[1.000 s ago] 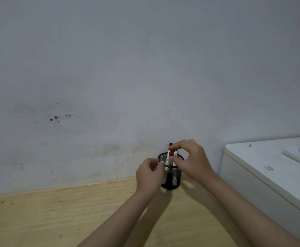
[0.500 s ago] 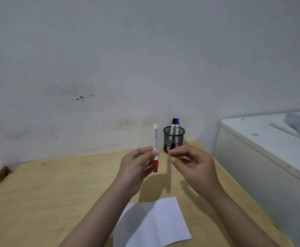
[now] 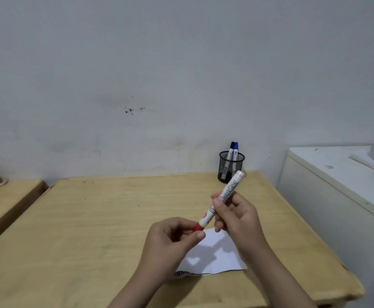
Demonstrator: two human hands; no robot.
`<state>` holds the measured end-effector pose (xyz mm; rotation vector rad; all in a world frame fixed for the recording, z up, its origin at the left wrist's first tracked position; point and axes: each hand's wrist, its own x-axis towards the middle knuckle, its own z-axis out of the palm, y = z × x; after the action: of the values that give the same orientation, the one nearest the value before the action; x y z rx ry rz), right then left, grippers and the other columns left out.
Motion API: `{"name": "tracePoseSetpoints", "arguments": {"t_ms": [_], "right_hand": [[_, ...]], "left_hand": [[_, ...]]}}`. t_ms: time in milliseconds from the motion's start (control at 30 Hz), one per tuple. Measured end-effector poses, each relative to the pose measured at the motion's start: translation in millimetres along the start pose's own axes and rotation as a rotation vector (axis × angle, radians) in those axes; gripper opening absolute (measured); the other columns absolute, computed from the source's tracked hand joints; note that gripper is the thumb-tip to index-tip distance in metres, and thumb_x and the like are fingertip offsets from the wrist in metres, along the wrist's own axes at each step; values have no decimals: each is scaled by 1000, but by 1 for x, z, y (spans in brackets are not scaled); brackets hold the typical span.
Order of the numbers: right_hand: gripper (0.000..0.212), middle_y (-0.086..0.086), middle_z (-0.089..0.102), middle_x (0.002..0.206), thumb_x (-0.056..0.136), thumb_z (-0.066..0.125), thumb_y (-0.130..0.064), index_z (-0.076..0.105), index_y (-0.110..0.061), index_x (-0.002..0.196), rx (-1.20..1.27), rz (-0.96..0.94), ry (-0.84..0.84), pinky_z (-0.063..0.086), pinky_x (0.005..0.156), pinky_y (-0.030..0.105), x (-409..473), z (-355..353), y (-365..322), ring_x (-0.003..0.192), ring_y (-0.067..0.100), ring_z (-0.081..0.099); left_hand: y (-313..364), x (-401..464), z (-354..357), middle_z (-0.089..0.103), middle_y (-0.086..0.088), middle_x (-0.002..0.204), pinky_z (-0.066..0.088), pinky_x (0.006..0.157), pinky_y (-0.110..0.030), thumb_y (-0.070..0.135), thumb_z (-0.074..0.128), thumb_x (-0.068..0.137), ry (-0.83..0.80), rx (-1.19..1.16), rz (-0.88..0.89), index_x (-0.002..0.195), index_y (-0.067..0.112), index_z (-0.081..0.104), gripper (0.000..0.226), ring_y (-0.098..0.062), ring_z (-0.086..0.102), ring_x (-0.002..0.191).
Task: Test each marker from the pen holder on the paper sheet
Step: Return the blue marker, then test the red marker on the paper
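A white marker with a red cap [image 3: 228, 193] is held slanted above the wooden table [image 3: 106, 218]. My right hand [image 3: 239, 216] grips its white barrel. My left hand [image 3: 170, 241] pinches the red cap at the lower end. Under both hands lies the white paper sheet [image 3: 215, 256], partly hidden by them. The black mesh pen holder [image 3: 231, 166] stands at the table's far edge by the wall, holding a black-capped marker [image 3: 231, 148] and a blue-capped marker [image 3: 236, 150].
A white cabinet [image 3: 337, 196] stands close against the table's right side, with pale objects on top at the far right. A second wooden surface [image 3: 5, 198] lies to the left across a narrow gap. The grey wall runs behind.
The red-capped marker left the holder, went to my left hand, and is now tilted with my right hand on its barrel and my left on the cap. The view has dropped toward the table.
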<state>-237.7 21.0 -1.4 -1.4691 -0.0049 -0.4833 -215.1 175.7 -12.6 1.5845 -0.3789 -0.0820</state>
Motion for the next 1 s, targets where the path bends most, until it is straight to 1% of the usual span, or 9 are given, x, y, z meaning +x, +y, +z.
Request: {"name": "tracePoseSetpoints", "arguments": {"t_ms": [133,267,400,500,600,667,767,867,1000], "right_hand": [[23,2,60,56,85,61,-24,63,-2,78,-70,33,-106,45,49,24,-15,6,11,45,14,48],[22,1,58,55,82,64,-29,61,-10,72,-57,12,-143,43,47,21,-20,8,15,44,12,47],[22,1,63,56,86,61,-28,61,-8,76,-13,-34,-138,45,50,22,-20,6,13,48,10,49],[23,2,65,55,84,57,-27,60,-5,78,44,-44,-91,45,50,20,-14,-1,7,48,9,48],[19,4,64,56,84,62,-25,62,-8,75,40,-37,-40,44,49,20,-10,-4,10,46,11,47],[22,7,64,60,84,64,-29,63,-8,75,17,-17,-5,45,49,21,-10,-5,15,47,13,47],[24,4,65,58,82,65,-29,64,-7,75,-7,1,-2,46,49,20,-12,-4,22,47,13,48],[24,4,67,57,77,60,-25,61,-2,77,-23,13,-13,45,49,19,-12,-4,28,47,13,47],[25,6,69,59,77,63,-26,60,-1,77,-49,13,-27,45,50,20,-10,-4,31,47,14,47]], "left_hand": [[-4,-15,-4,74,-10,70,47,62,-22,14,78,68,-6,17,16,74,16,77,6,-10,61,63],[-5,-19,-10,70,-6,63,50,63,-30,22,77,64,-75,-81,-92,74,6,75,19,-13,61,60],[-8,-18,-15,69,-6,65,52,64,-25,24,76,70,-186,-250,-248,67,7,74,17,-12,58,56],[-11,-14,-22,69,-5,66,51,65,-22,20,74,69,-195,-259,-273,70,8,74,13,-11,58,59],[-13,5,-33,73,1,70,50,63,-15,7,75,72,-74,-155,-206,77,12,76,7,-8,63,67],[-16,25,-42,75,1,75,52,65,-13,0,71,75,25,-11,-151,79,18,76,19,-8,67,73],[-28,58,-53,74,-4,85,53,70,-17,-1,68,78,101,208,-129,87,19,73,23,-15,68,81],[-45,87,-59,71,-7,85,49,68,-20,-4,67,74,102,373,-180,88,15,71,24,-21,67,81],[-64,108,-58,69,-3,75,45,60,-17,-7,63,69,7,502,-254,76,13,69,22,-15,65,71]]}}
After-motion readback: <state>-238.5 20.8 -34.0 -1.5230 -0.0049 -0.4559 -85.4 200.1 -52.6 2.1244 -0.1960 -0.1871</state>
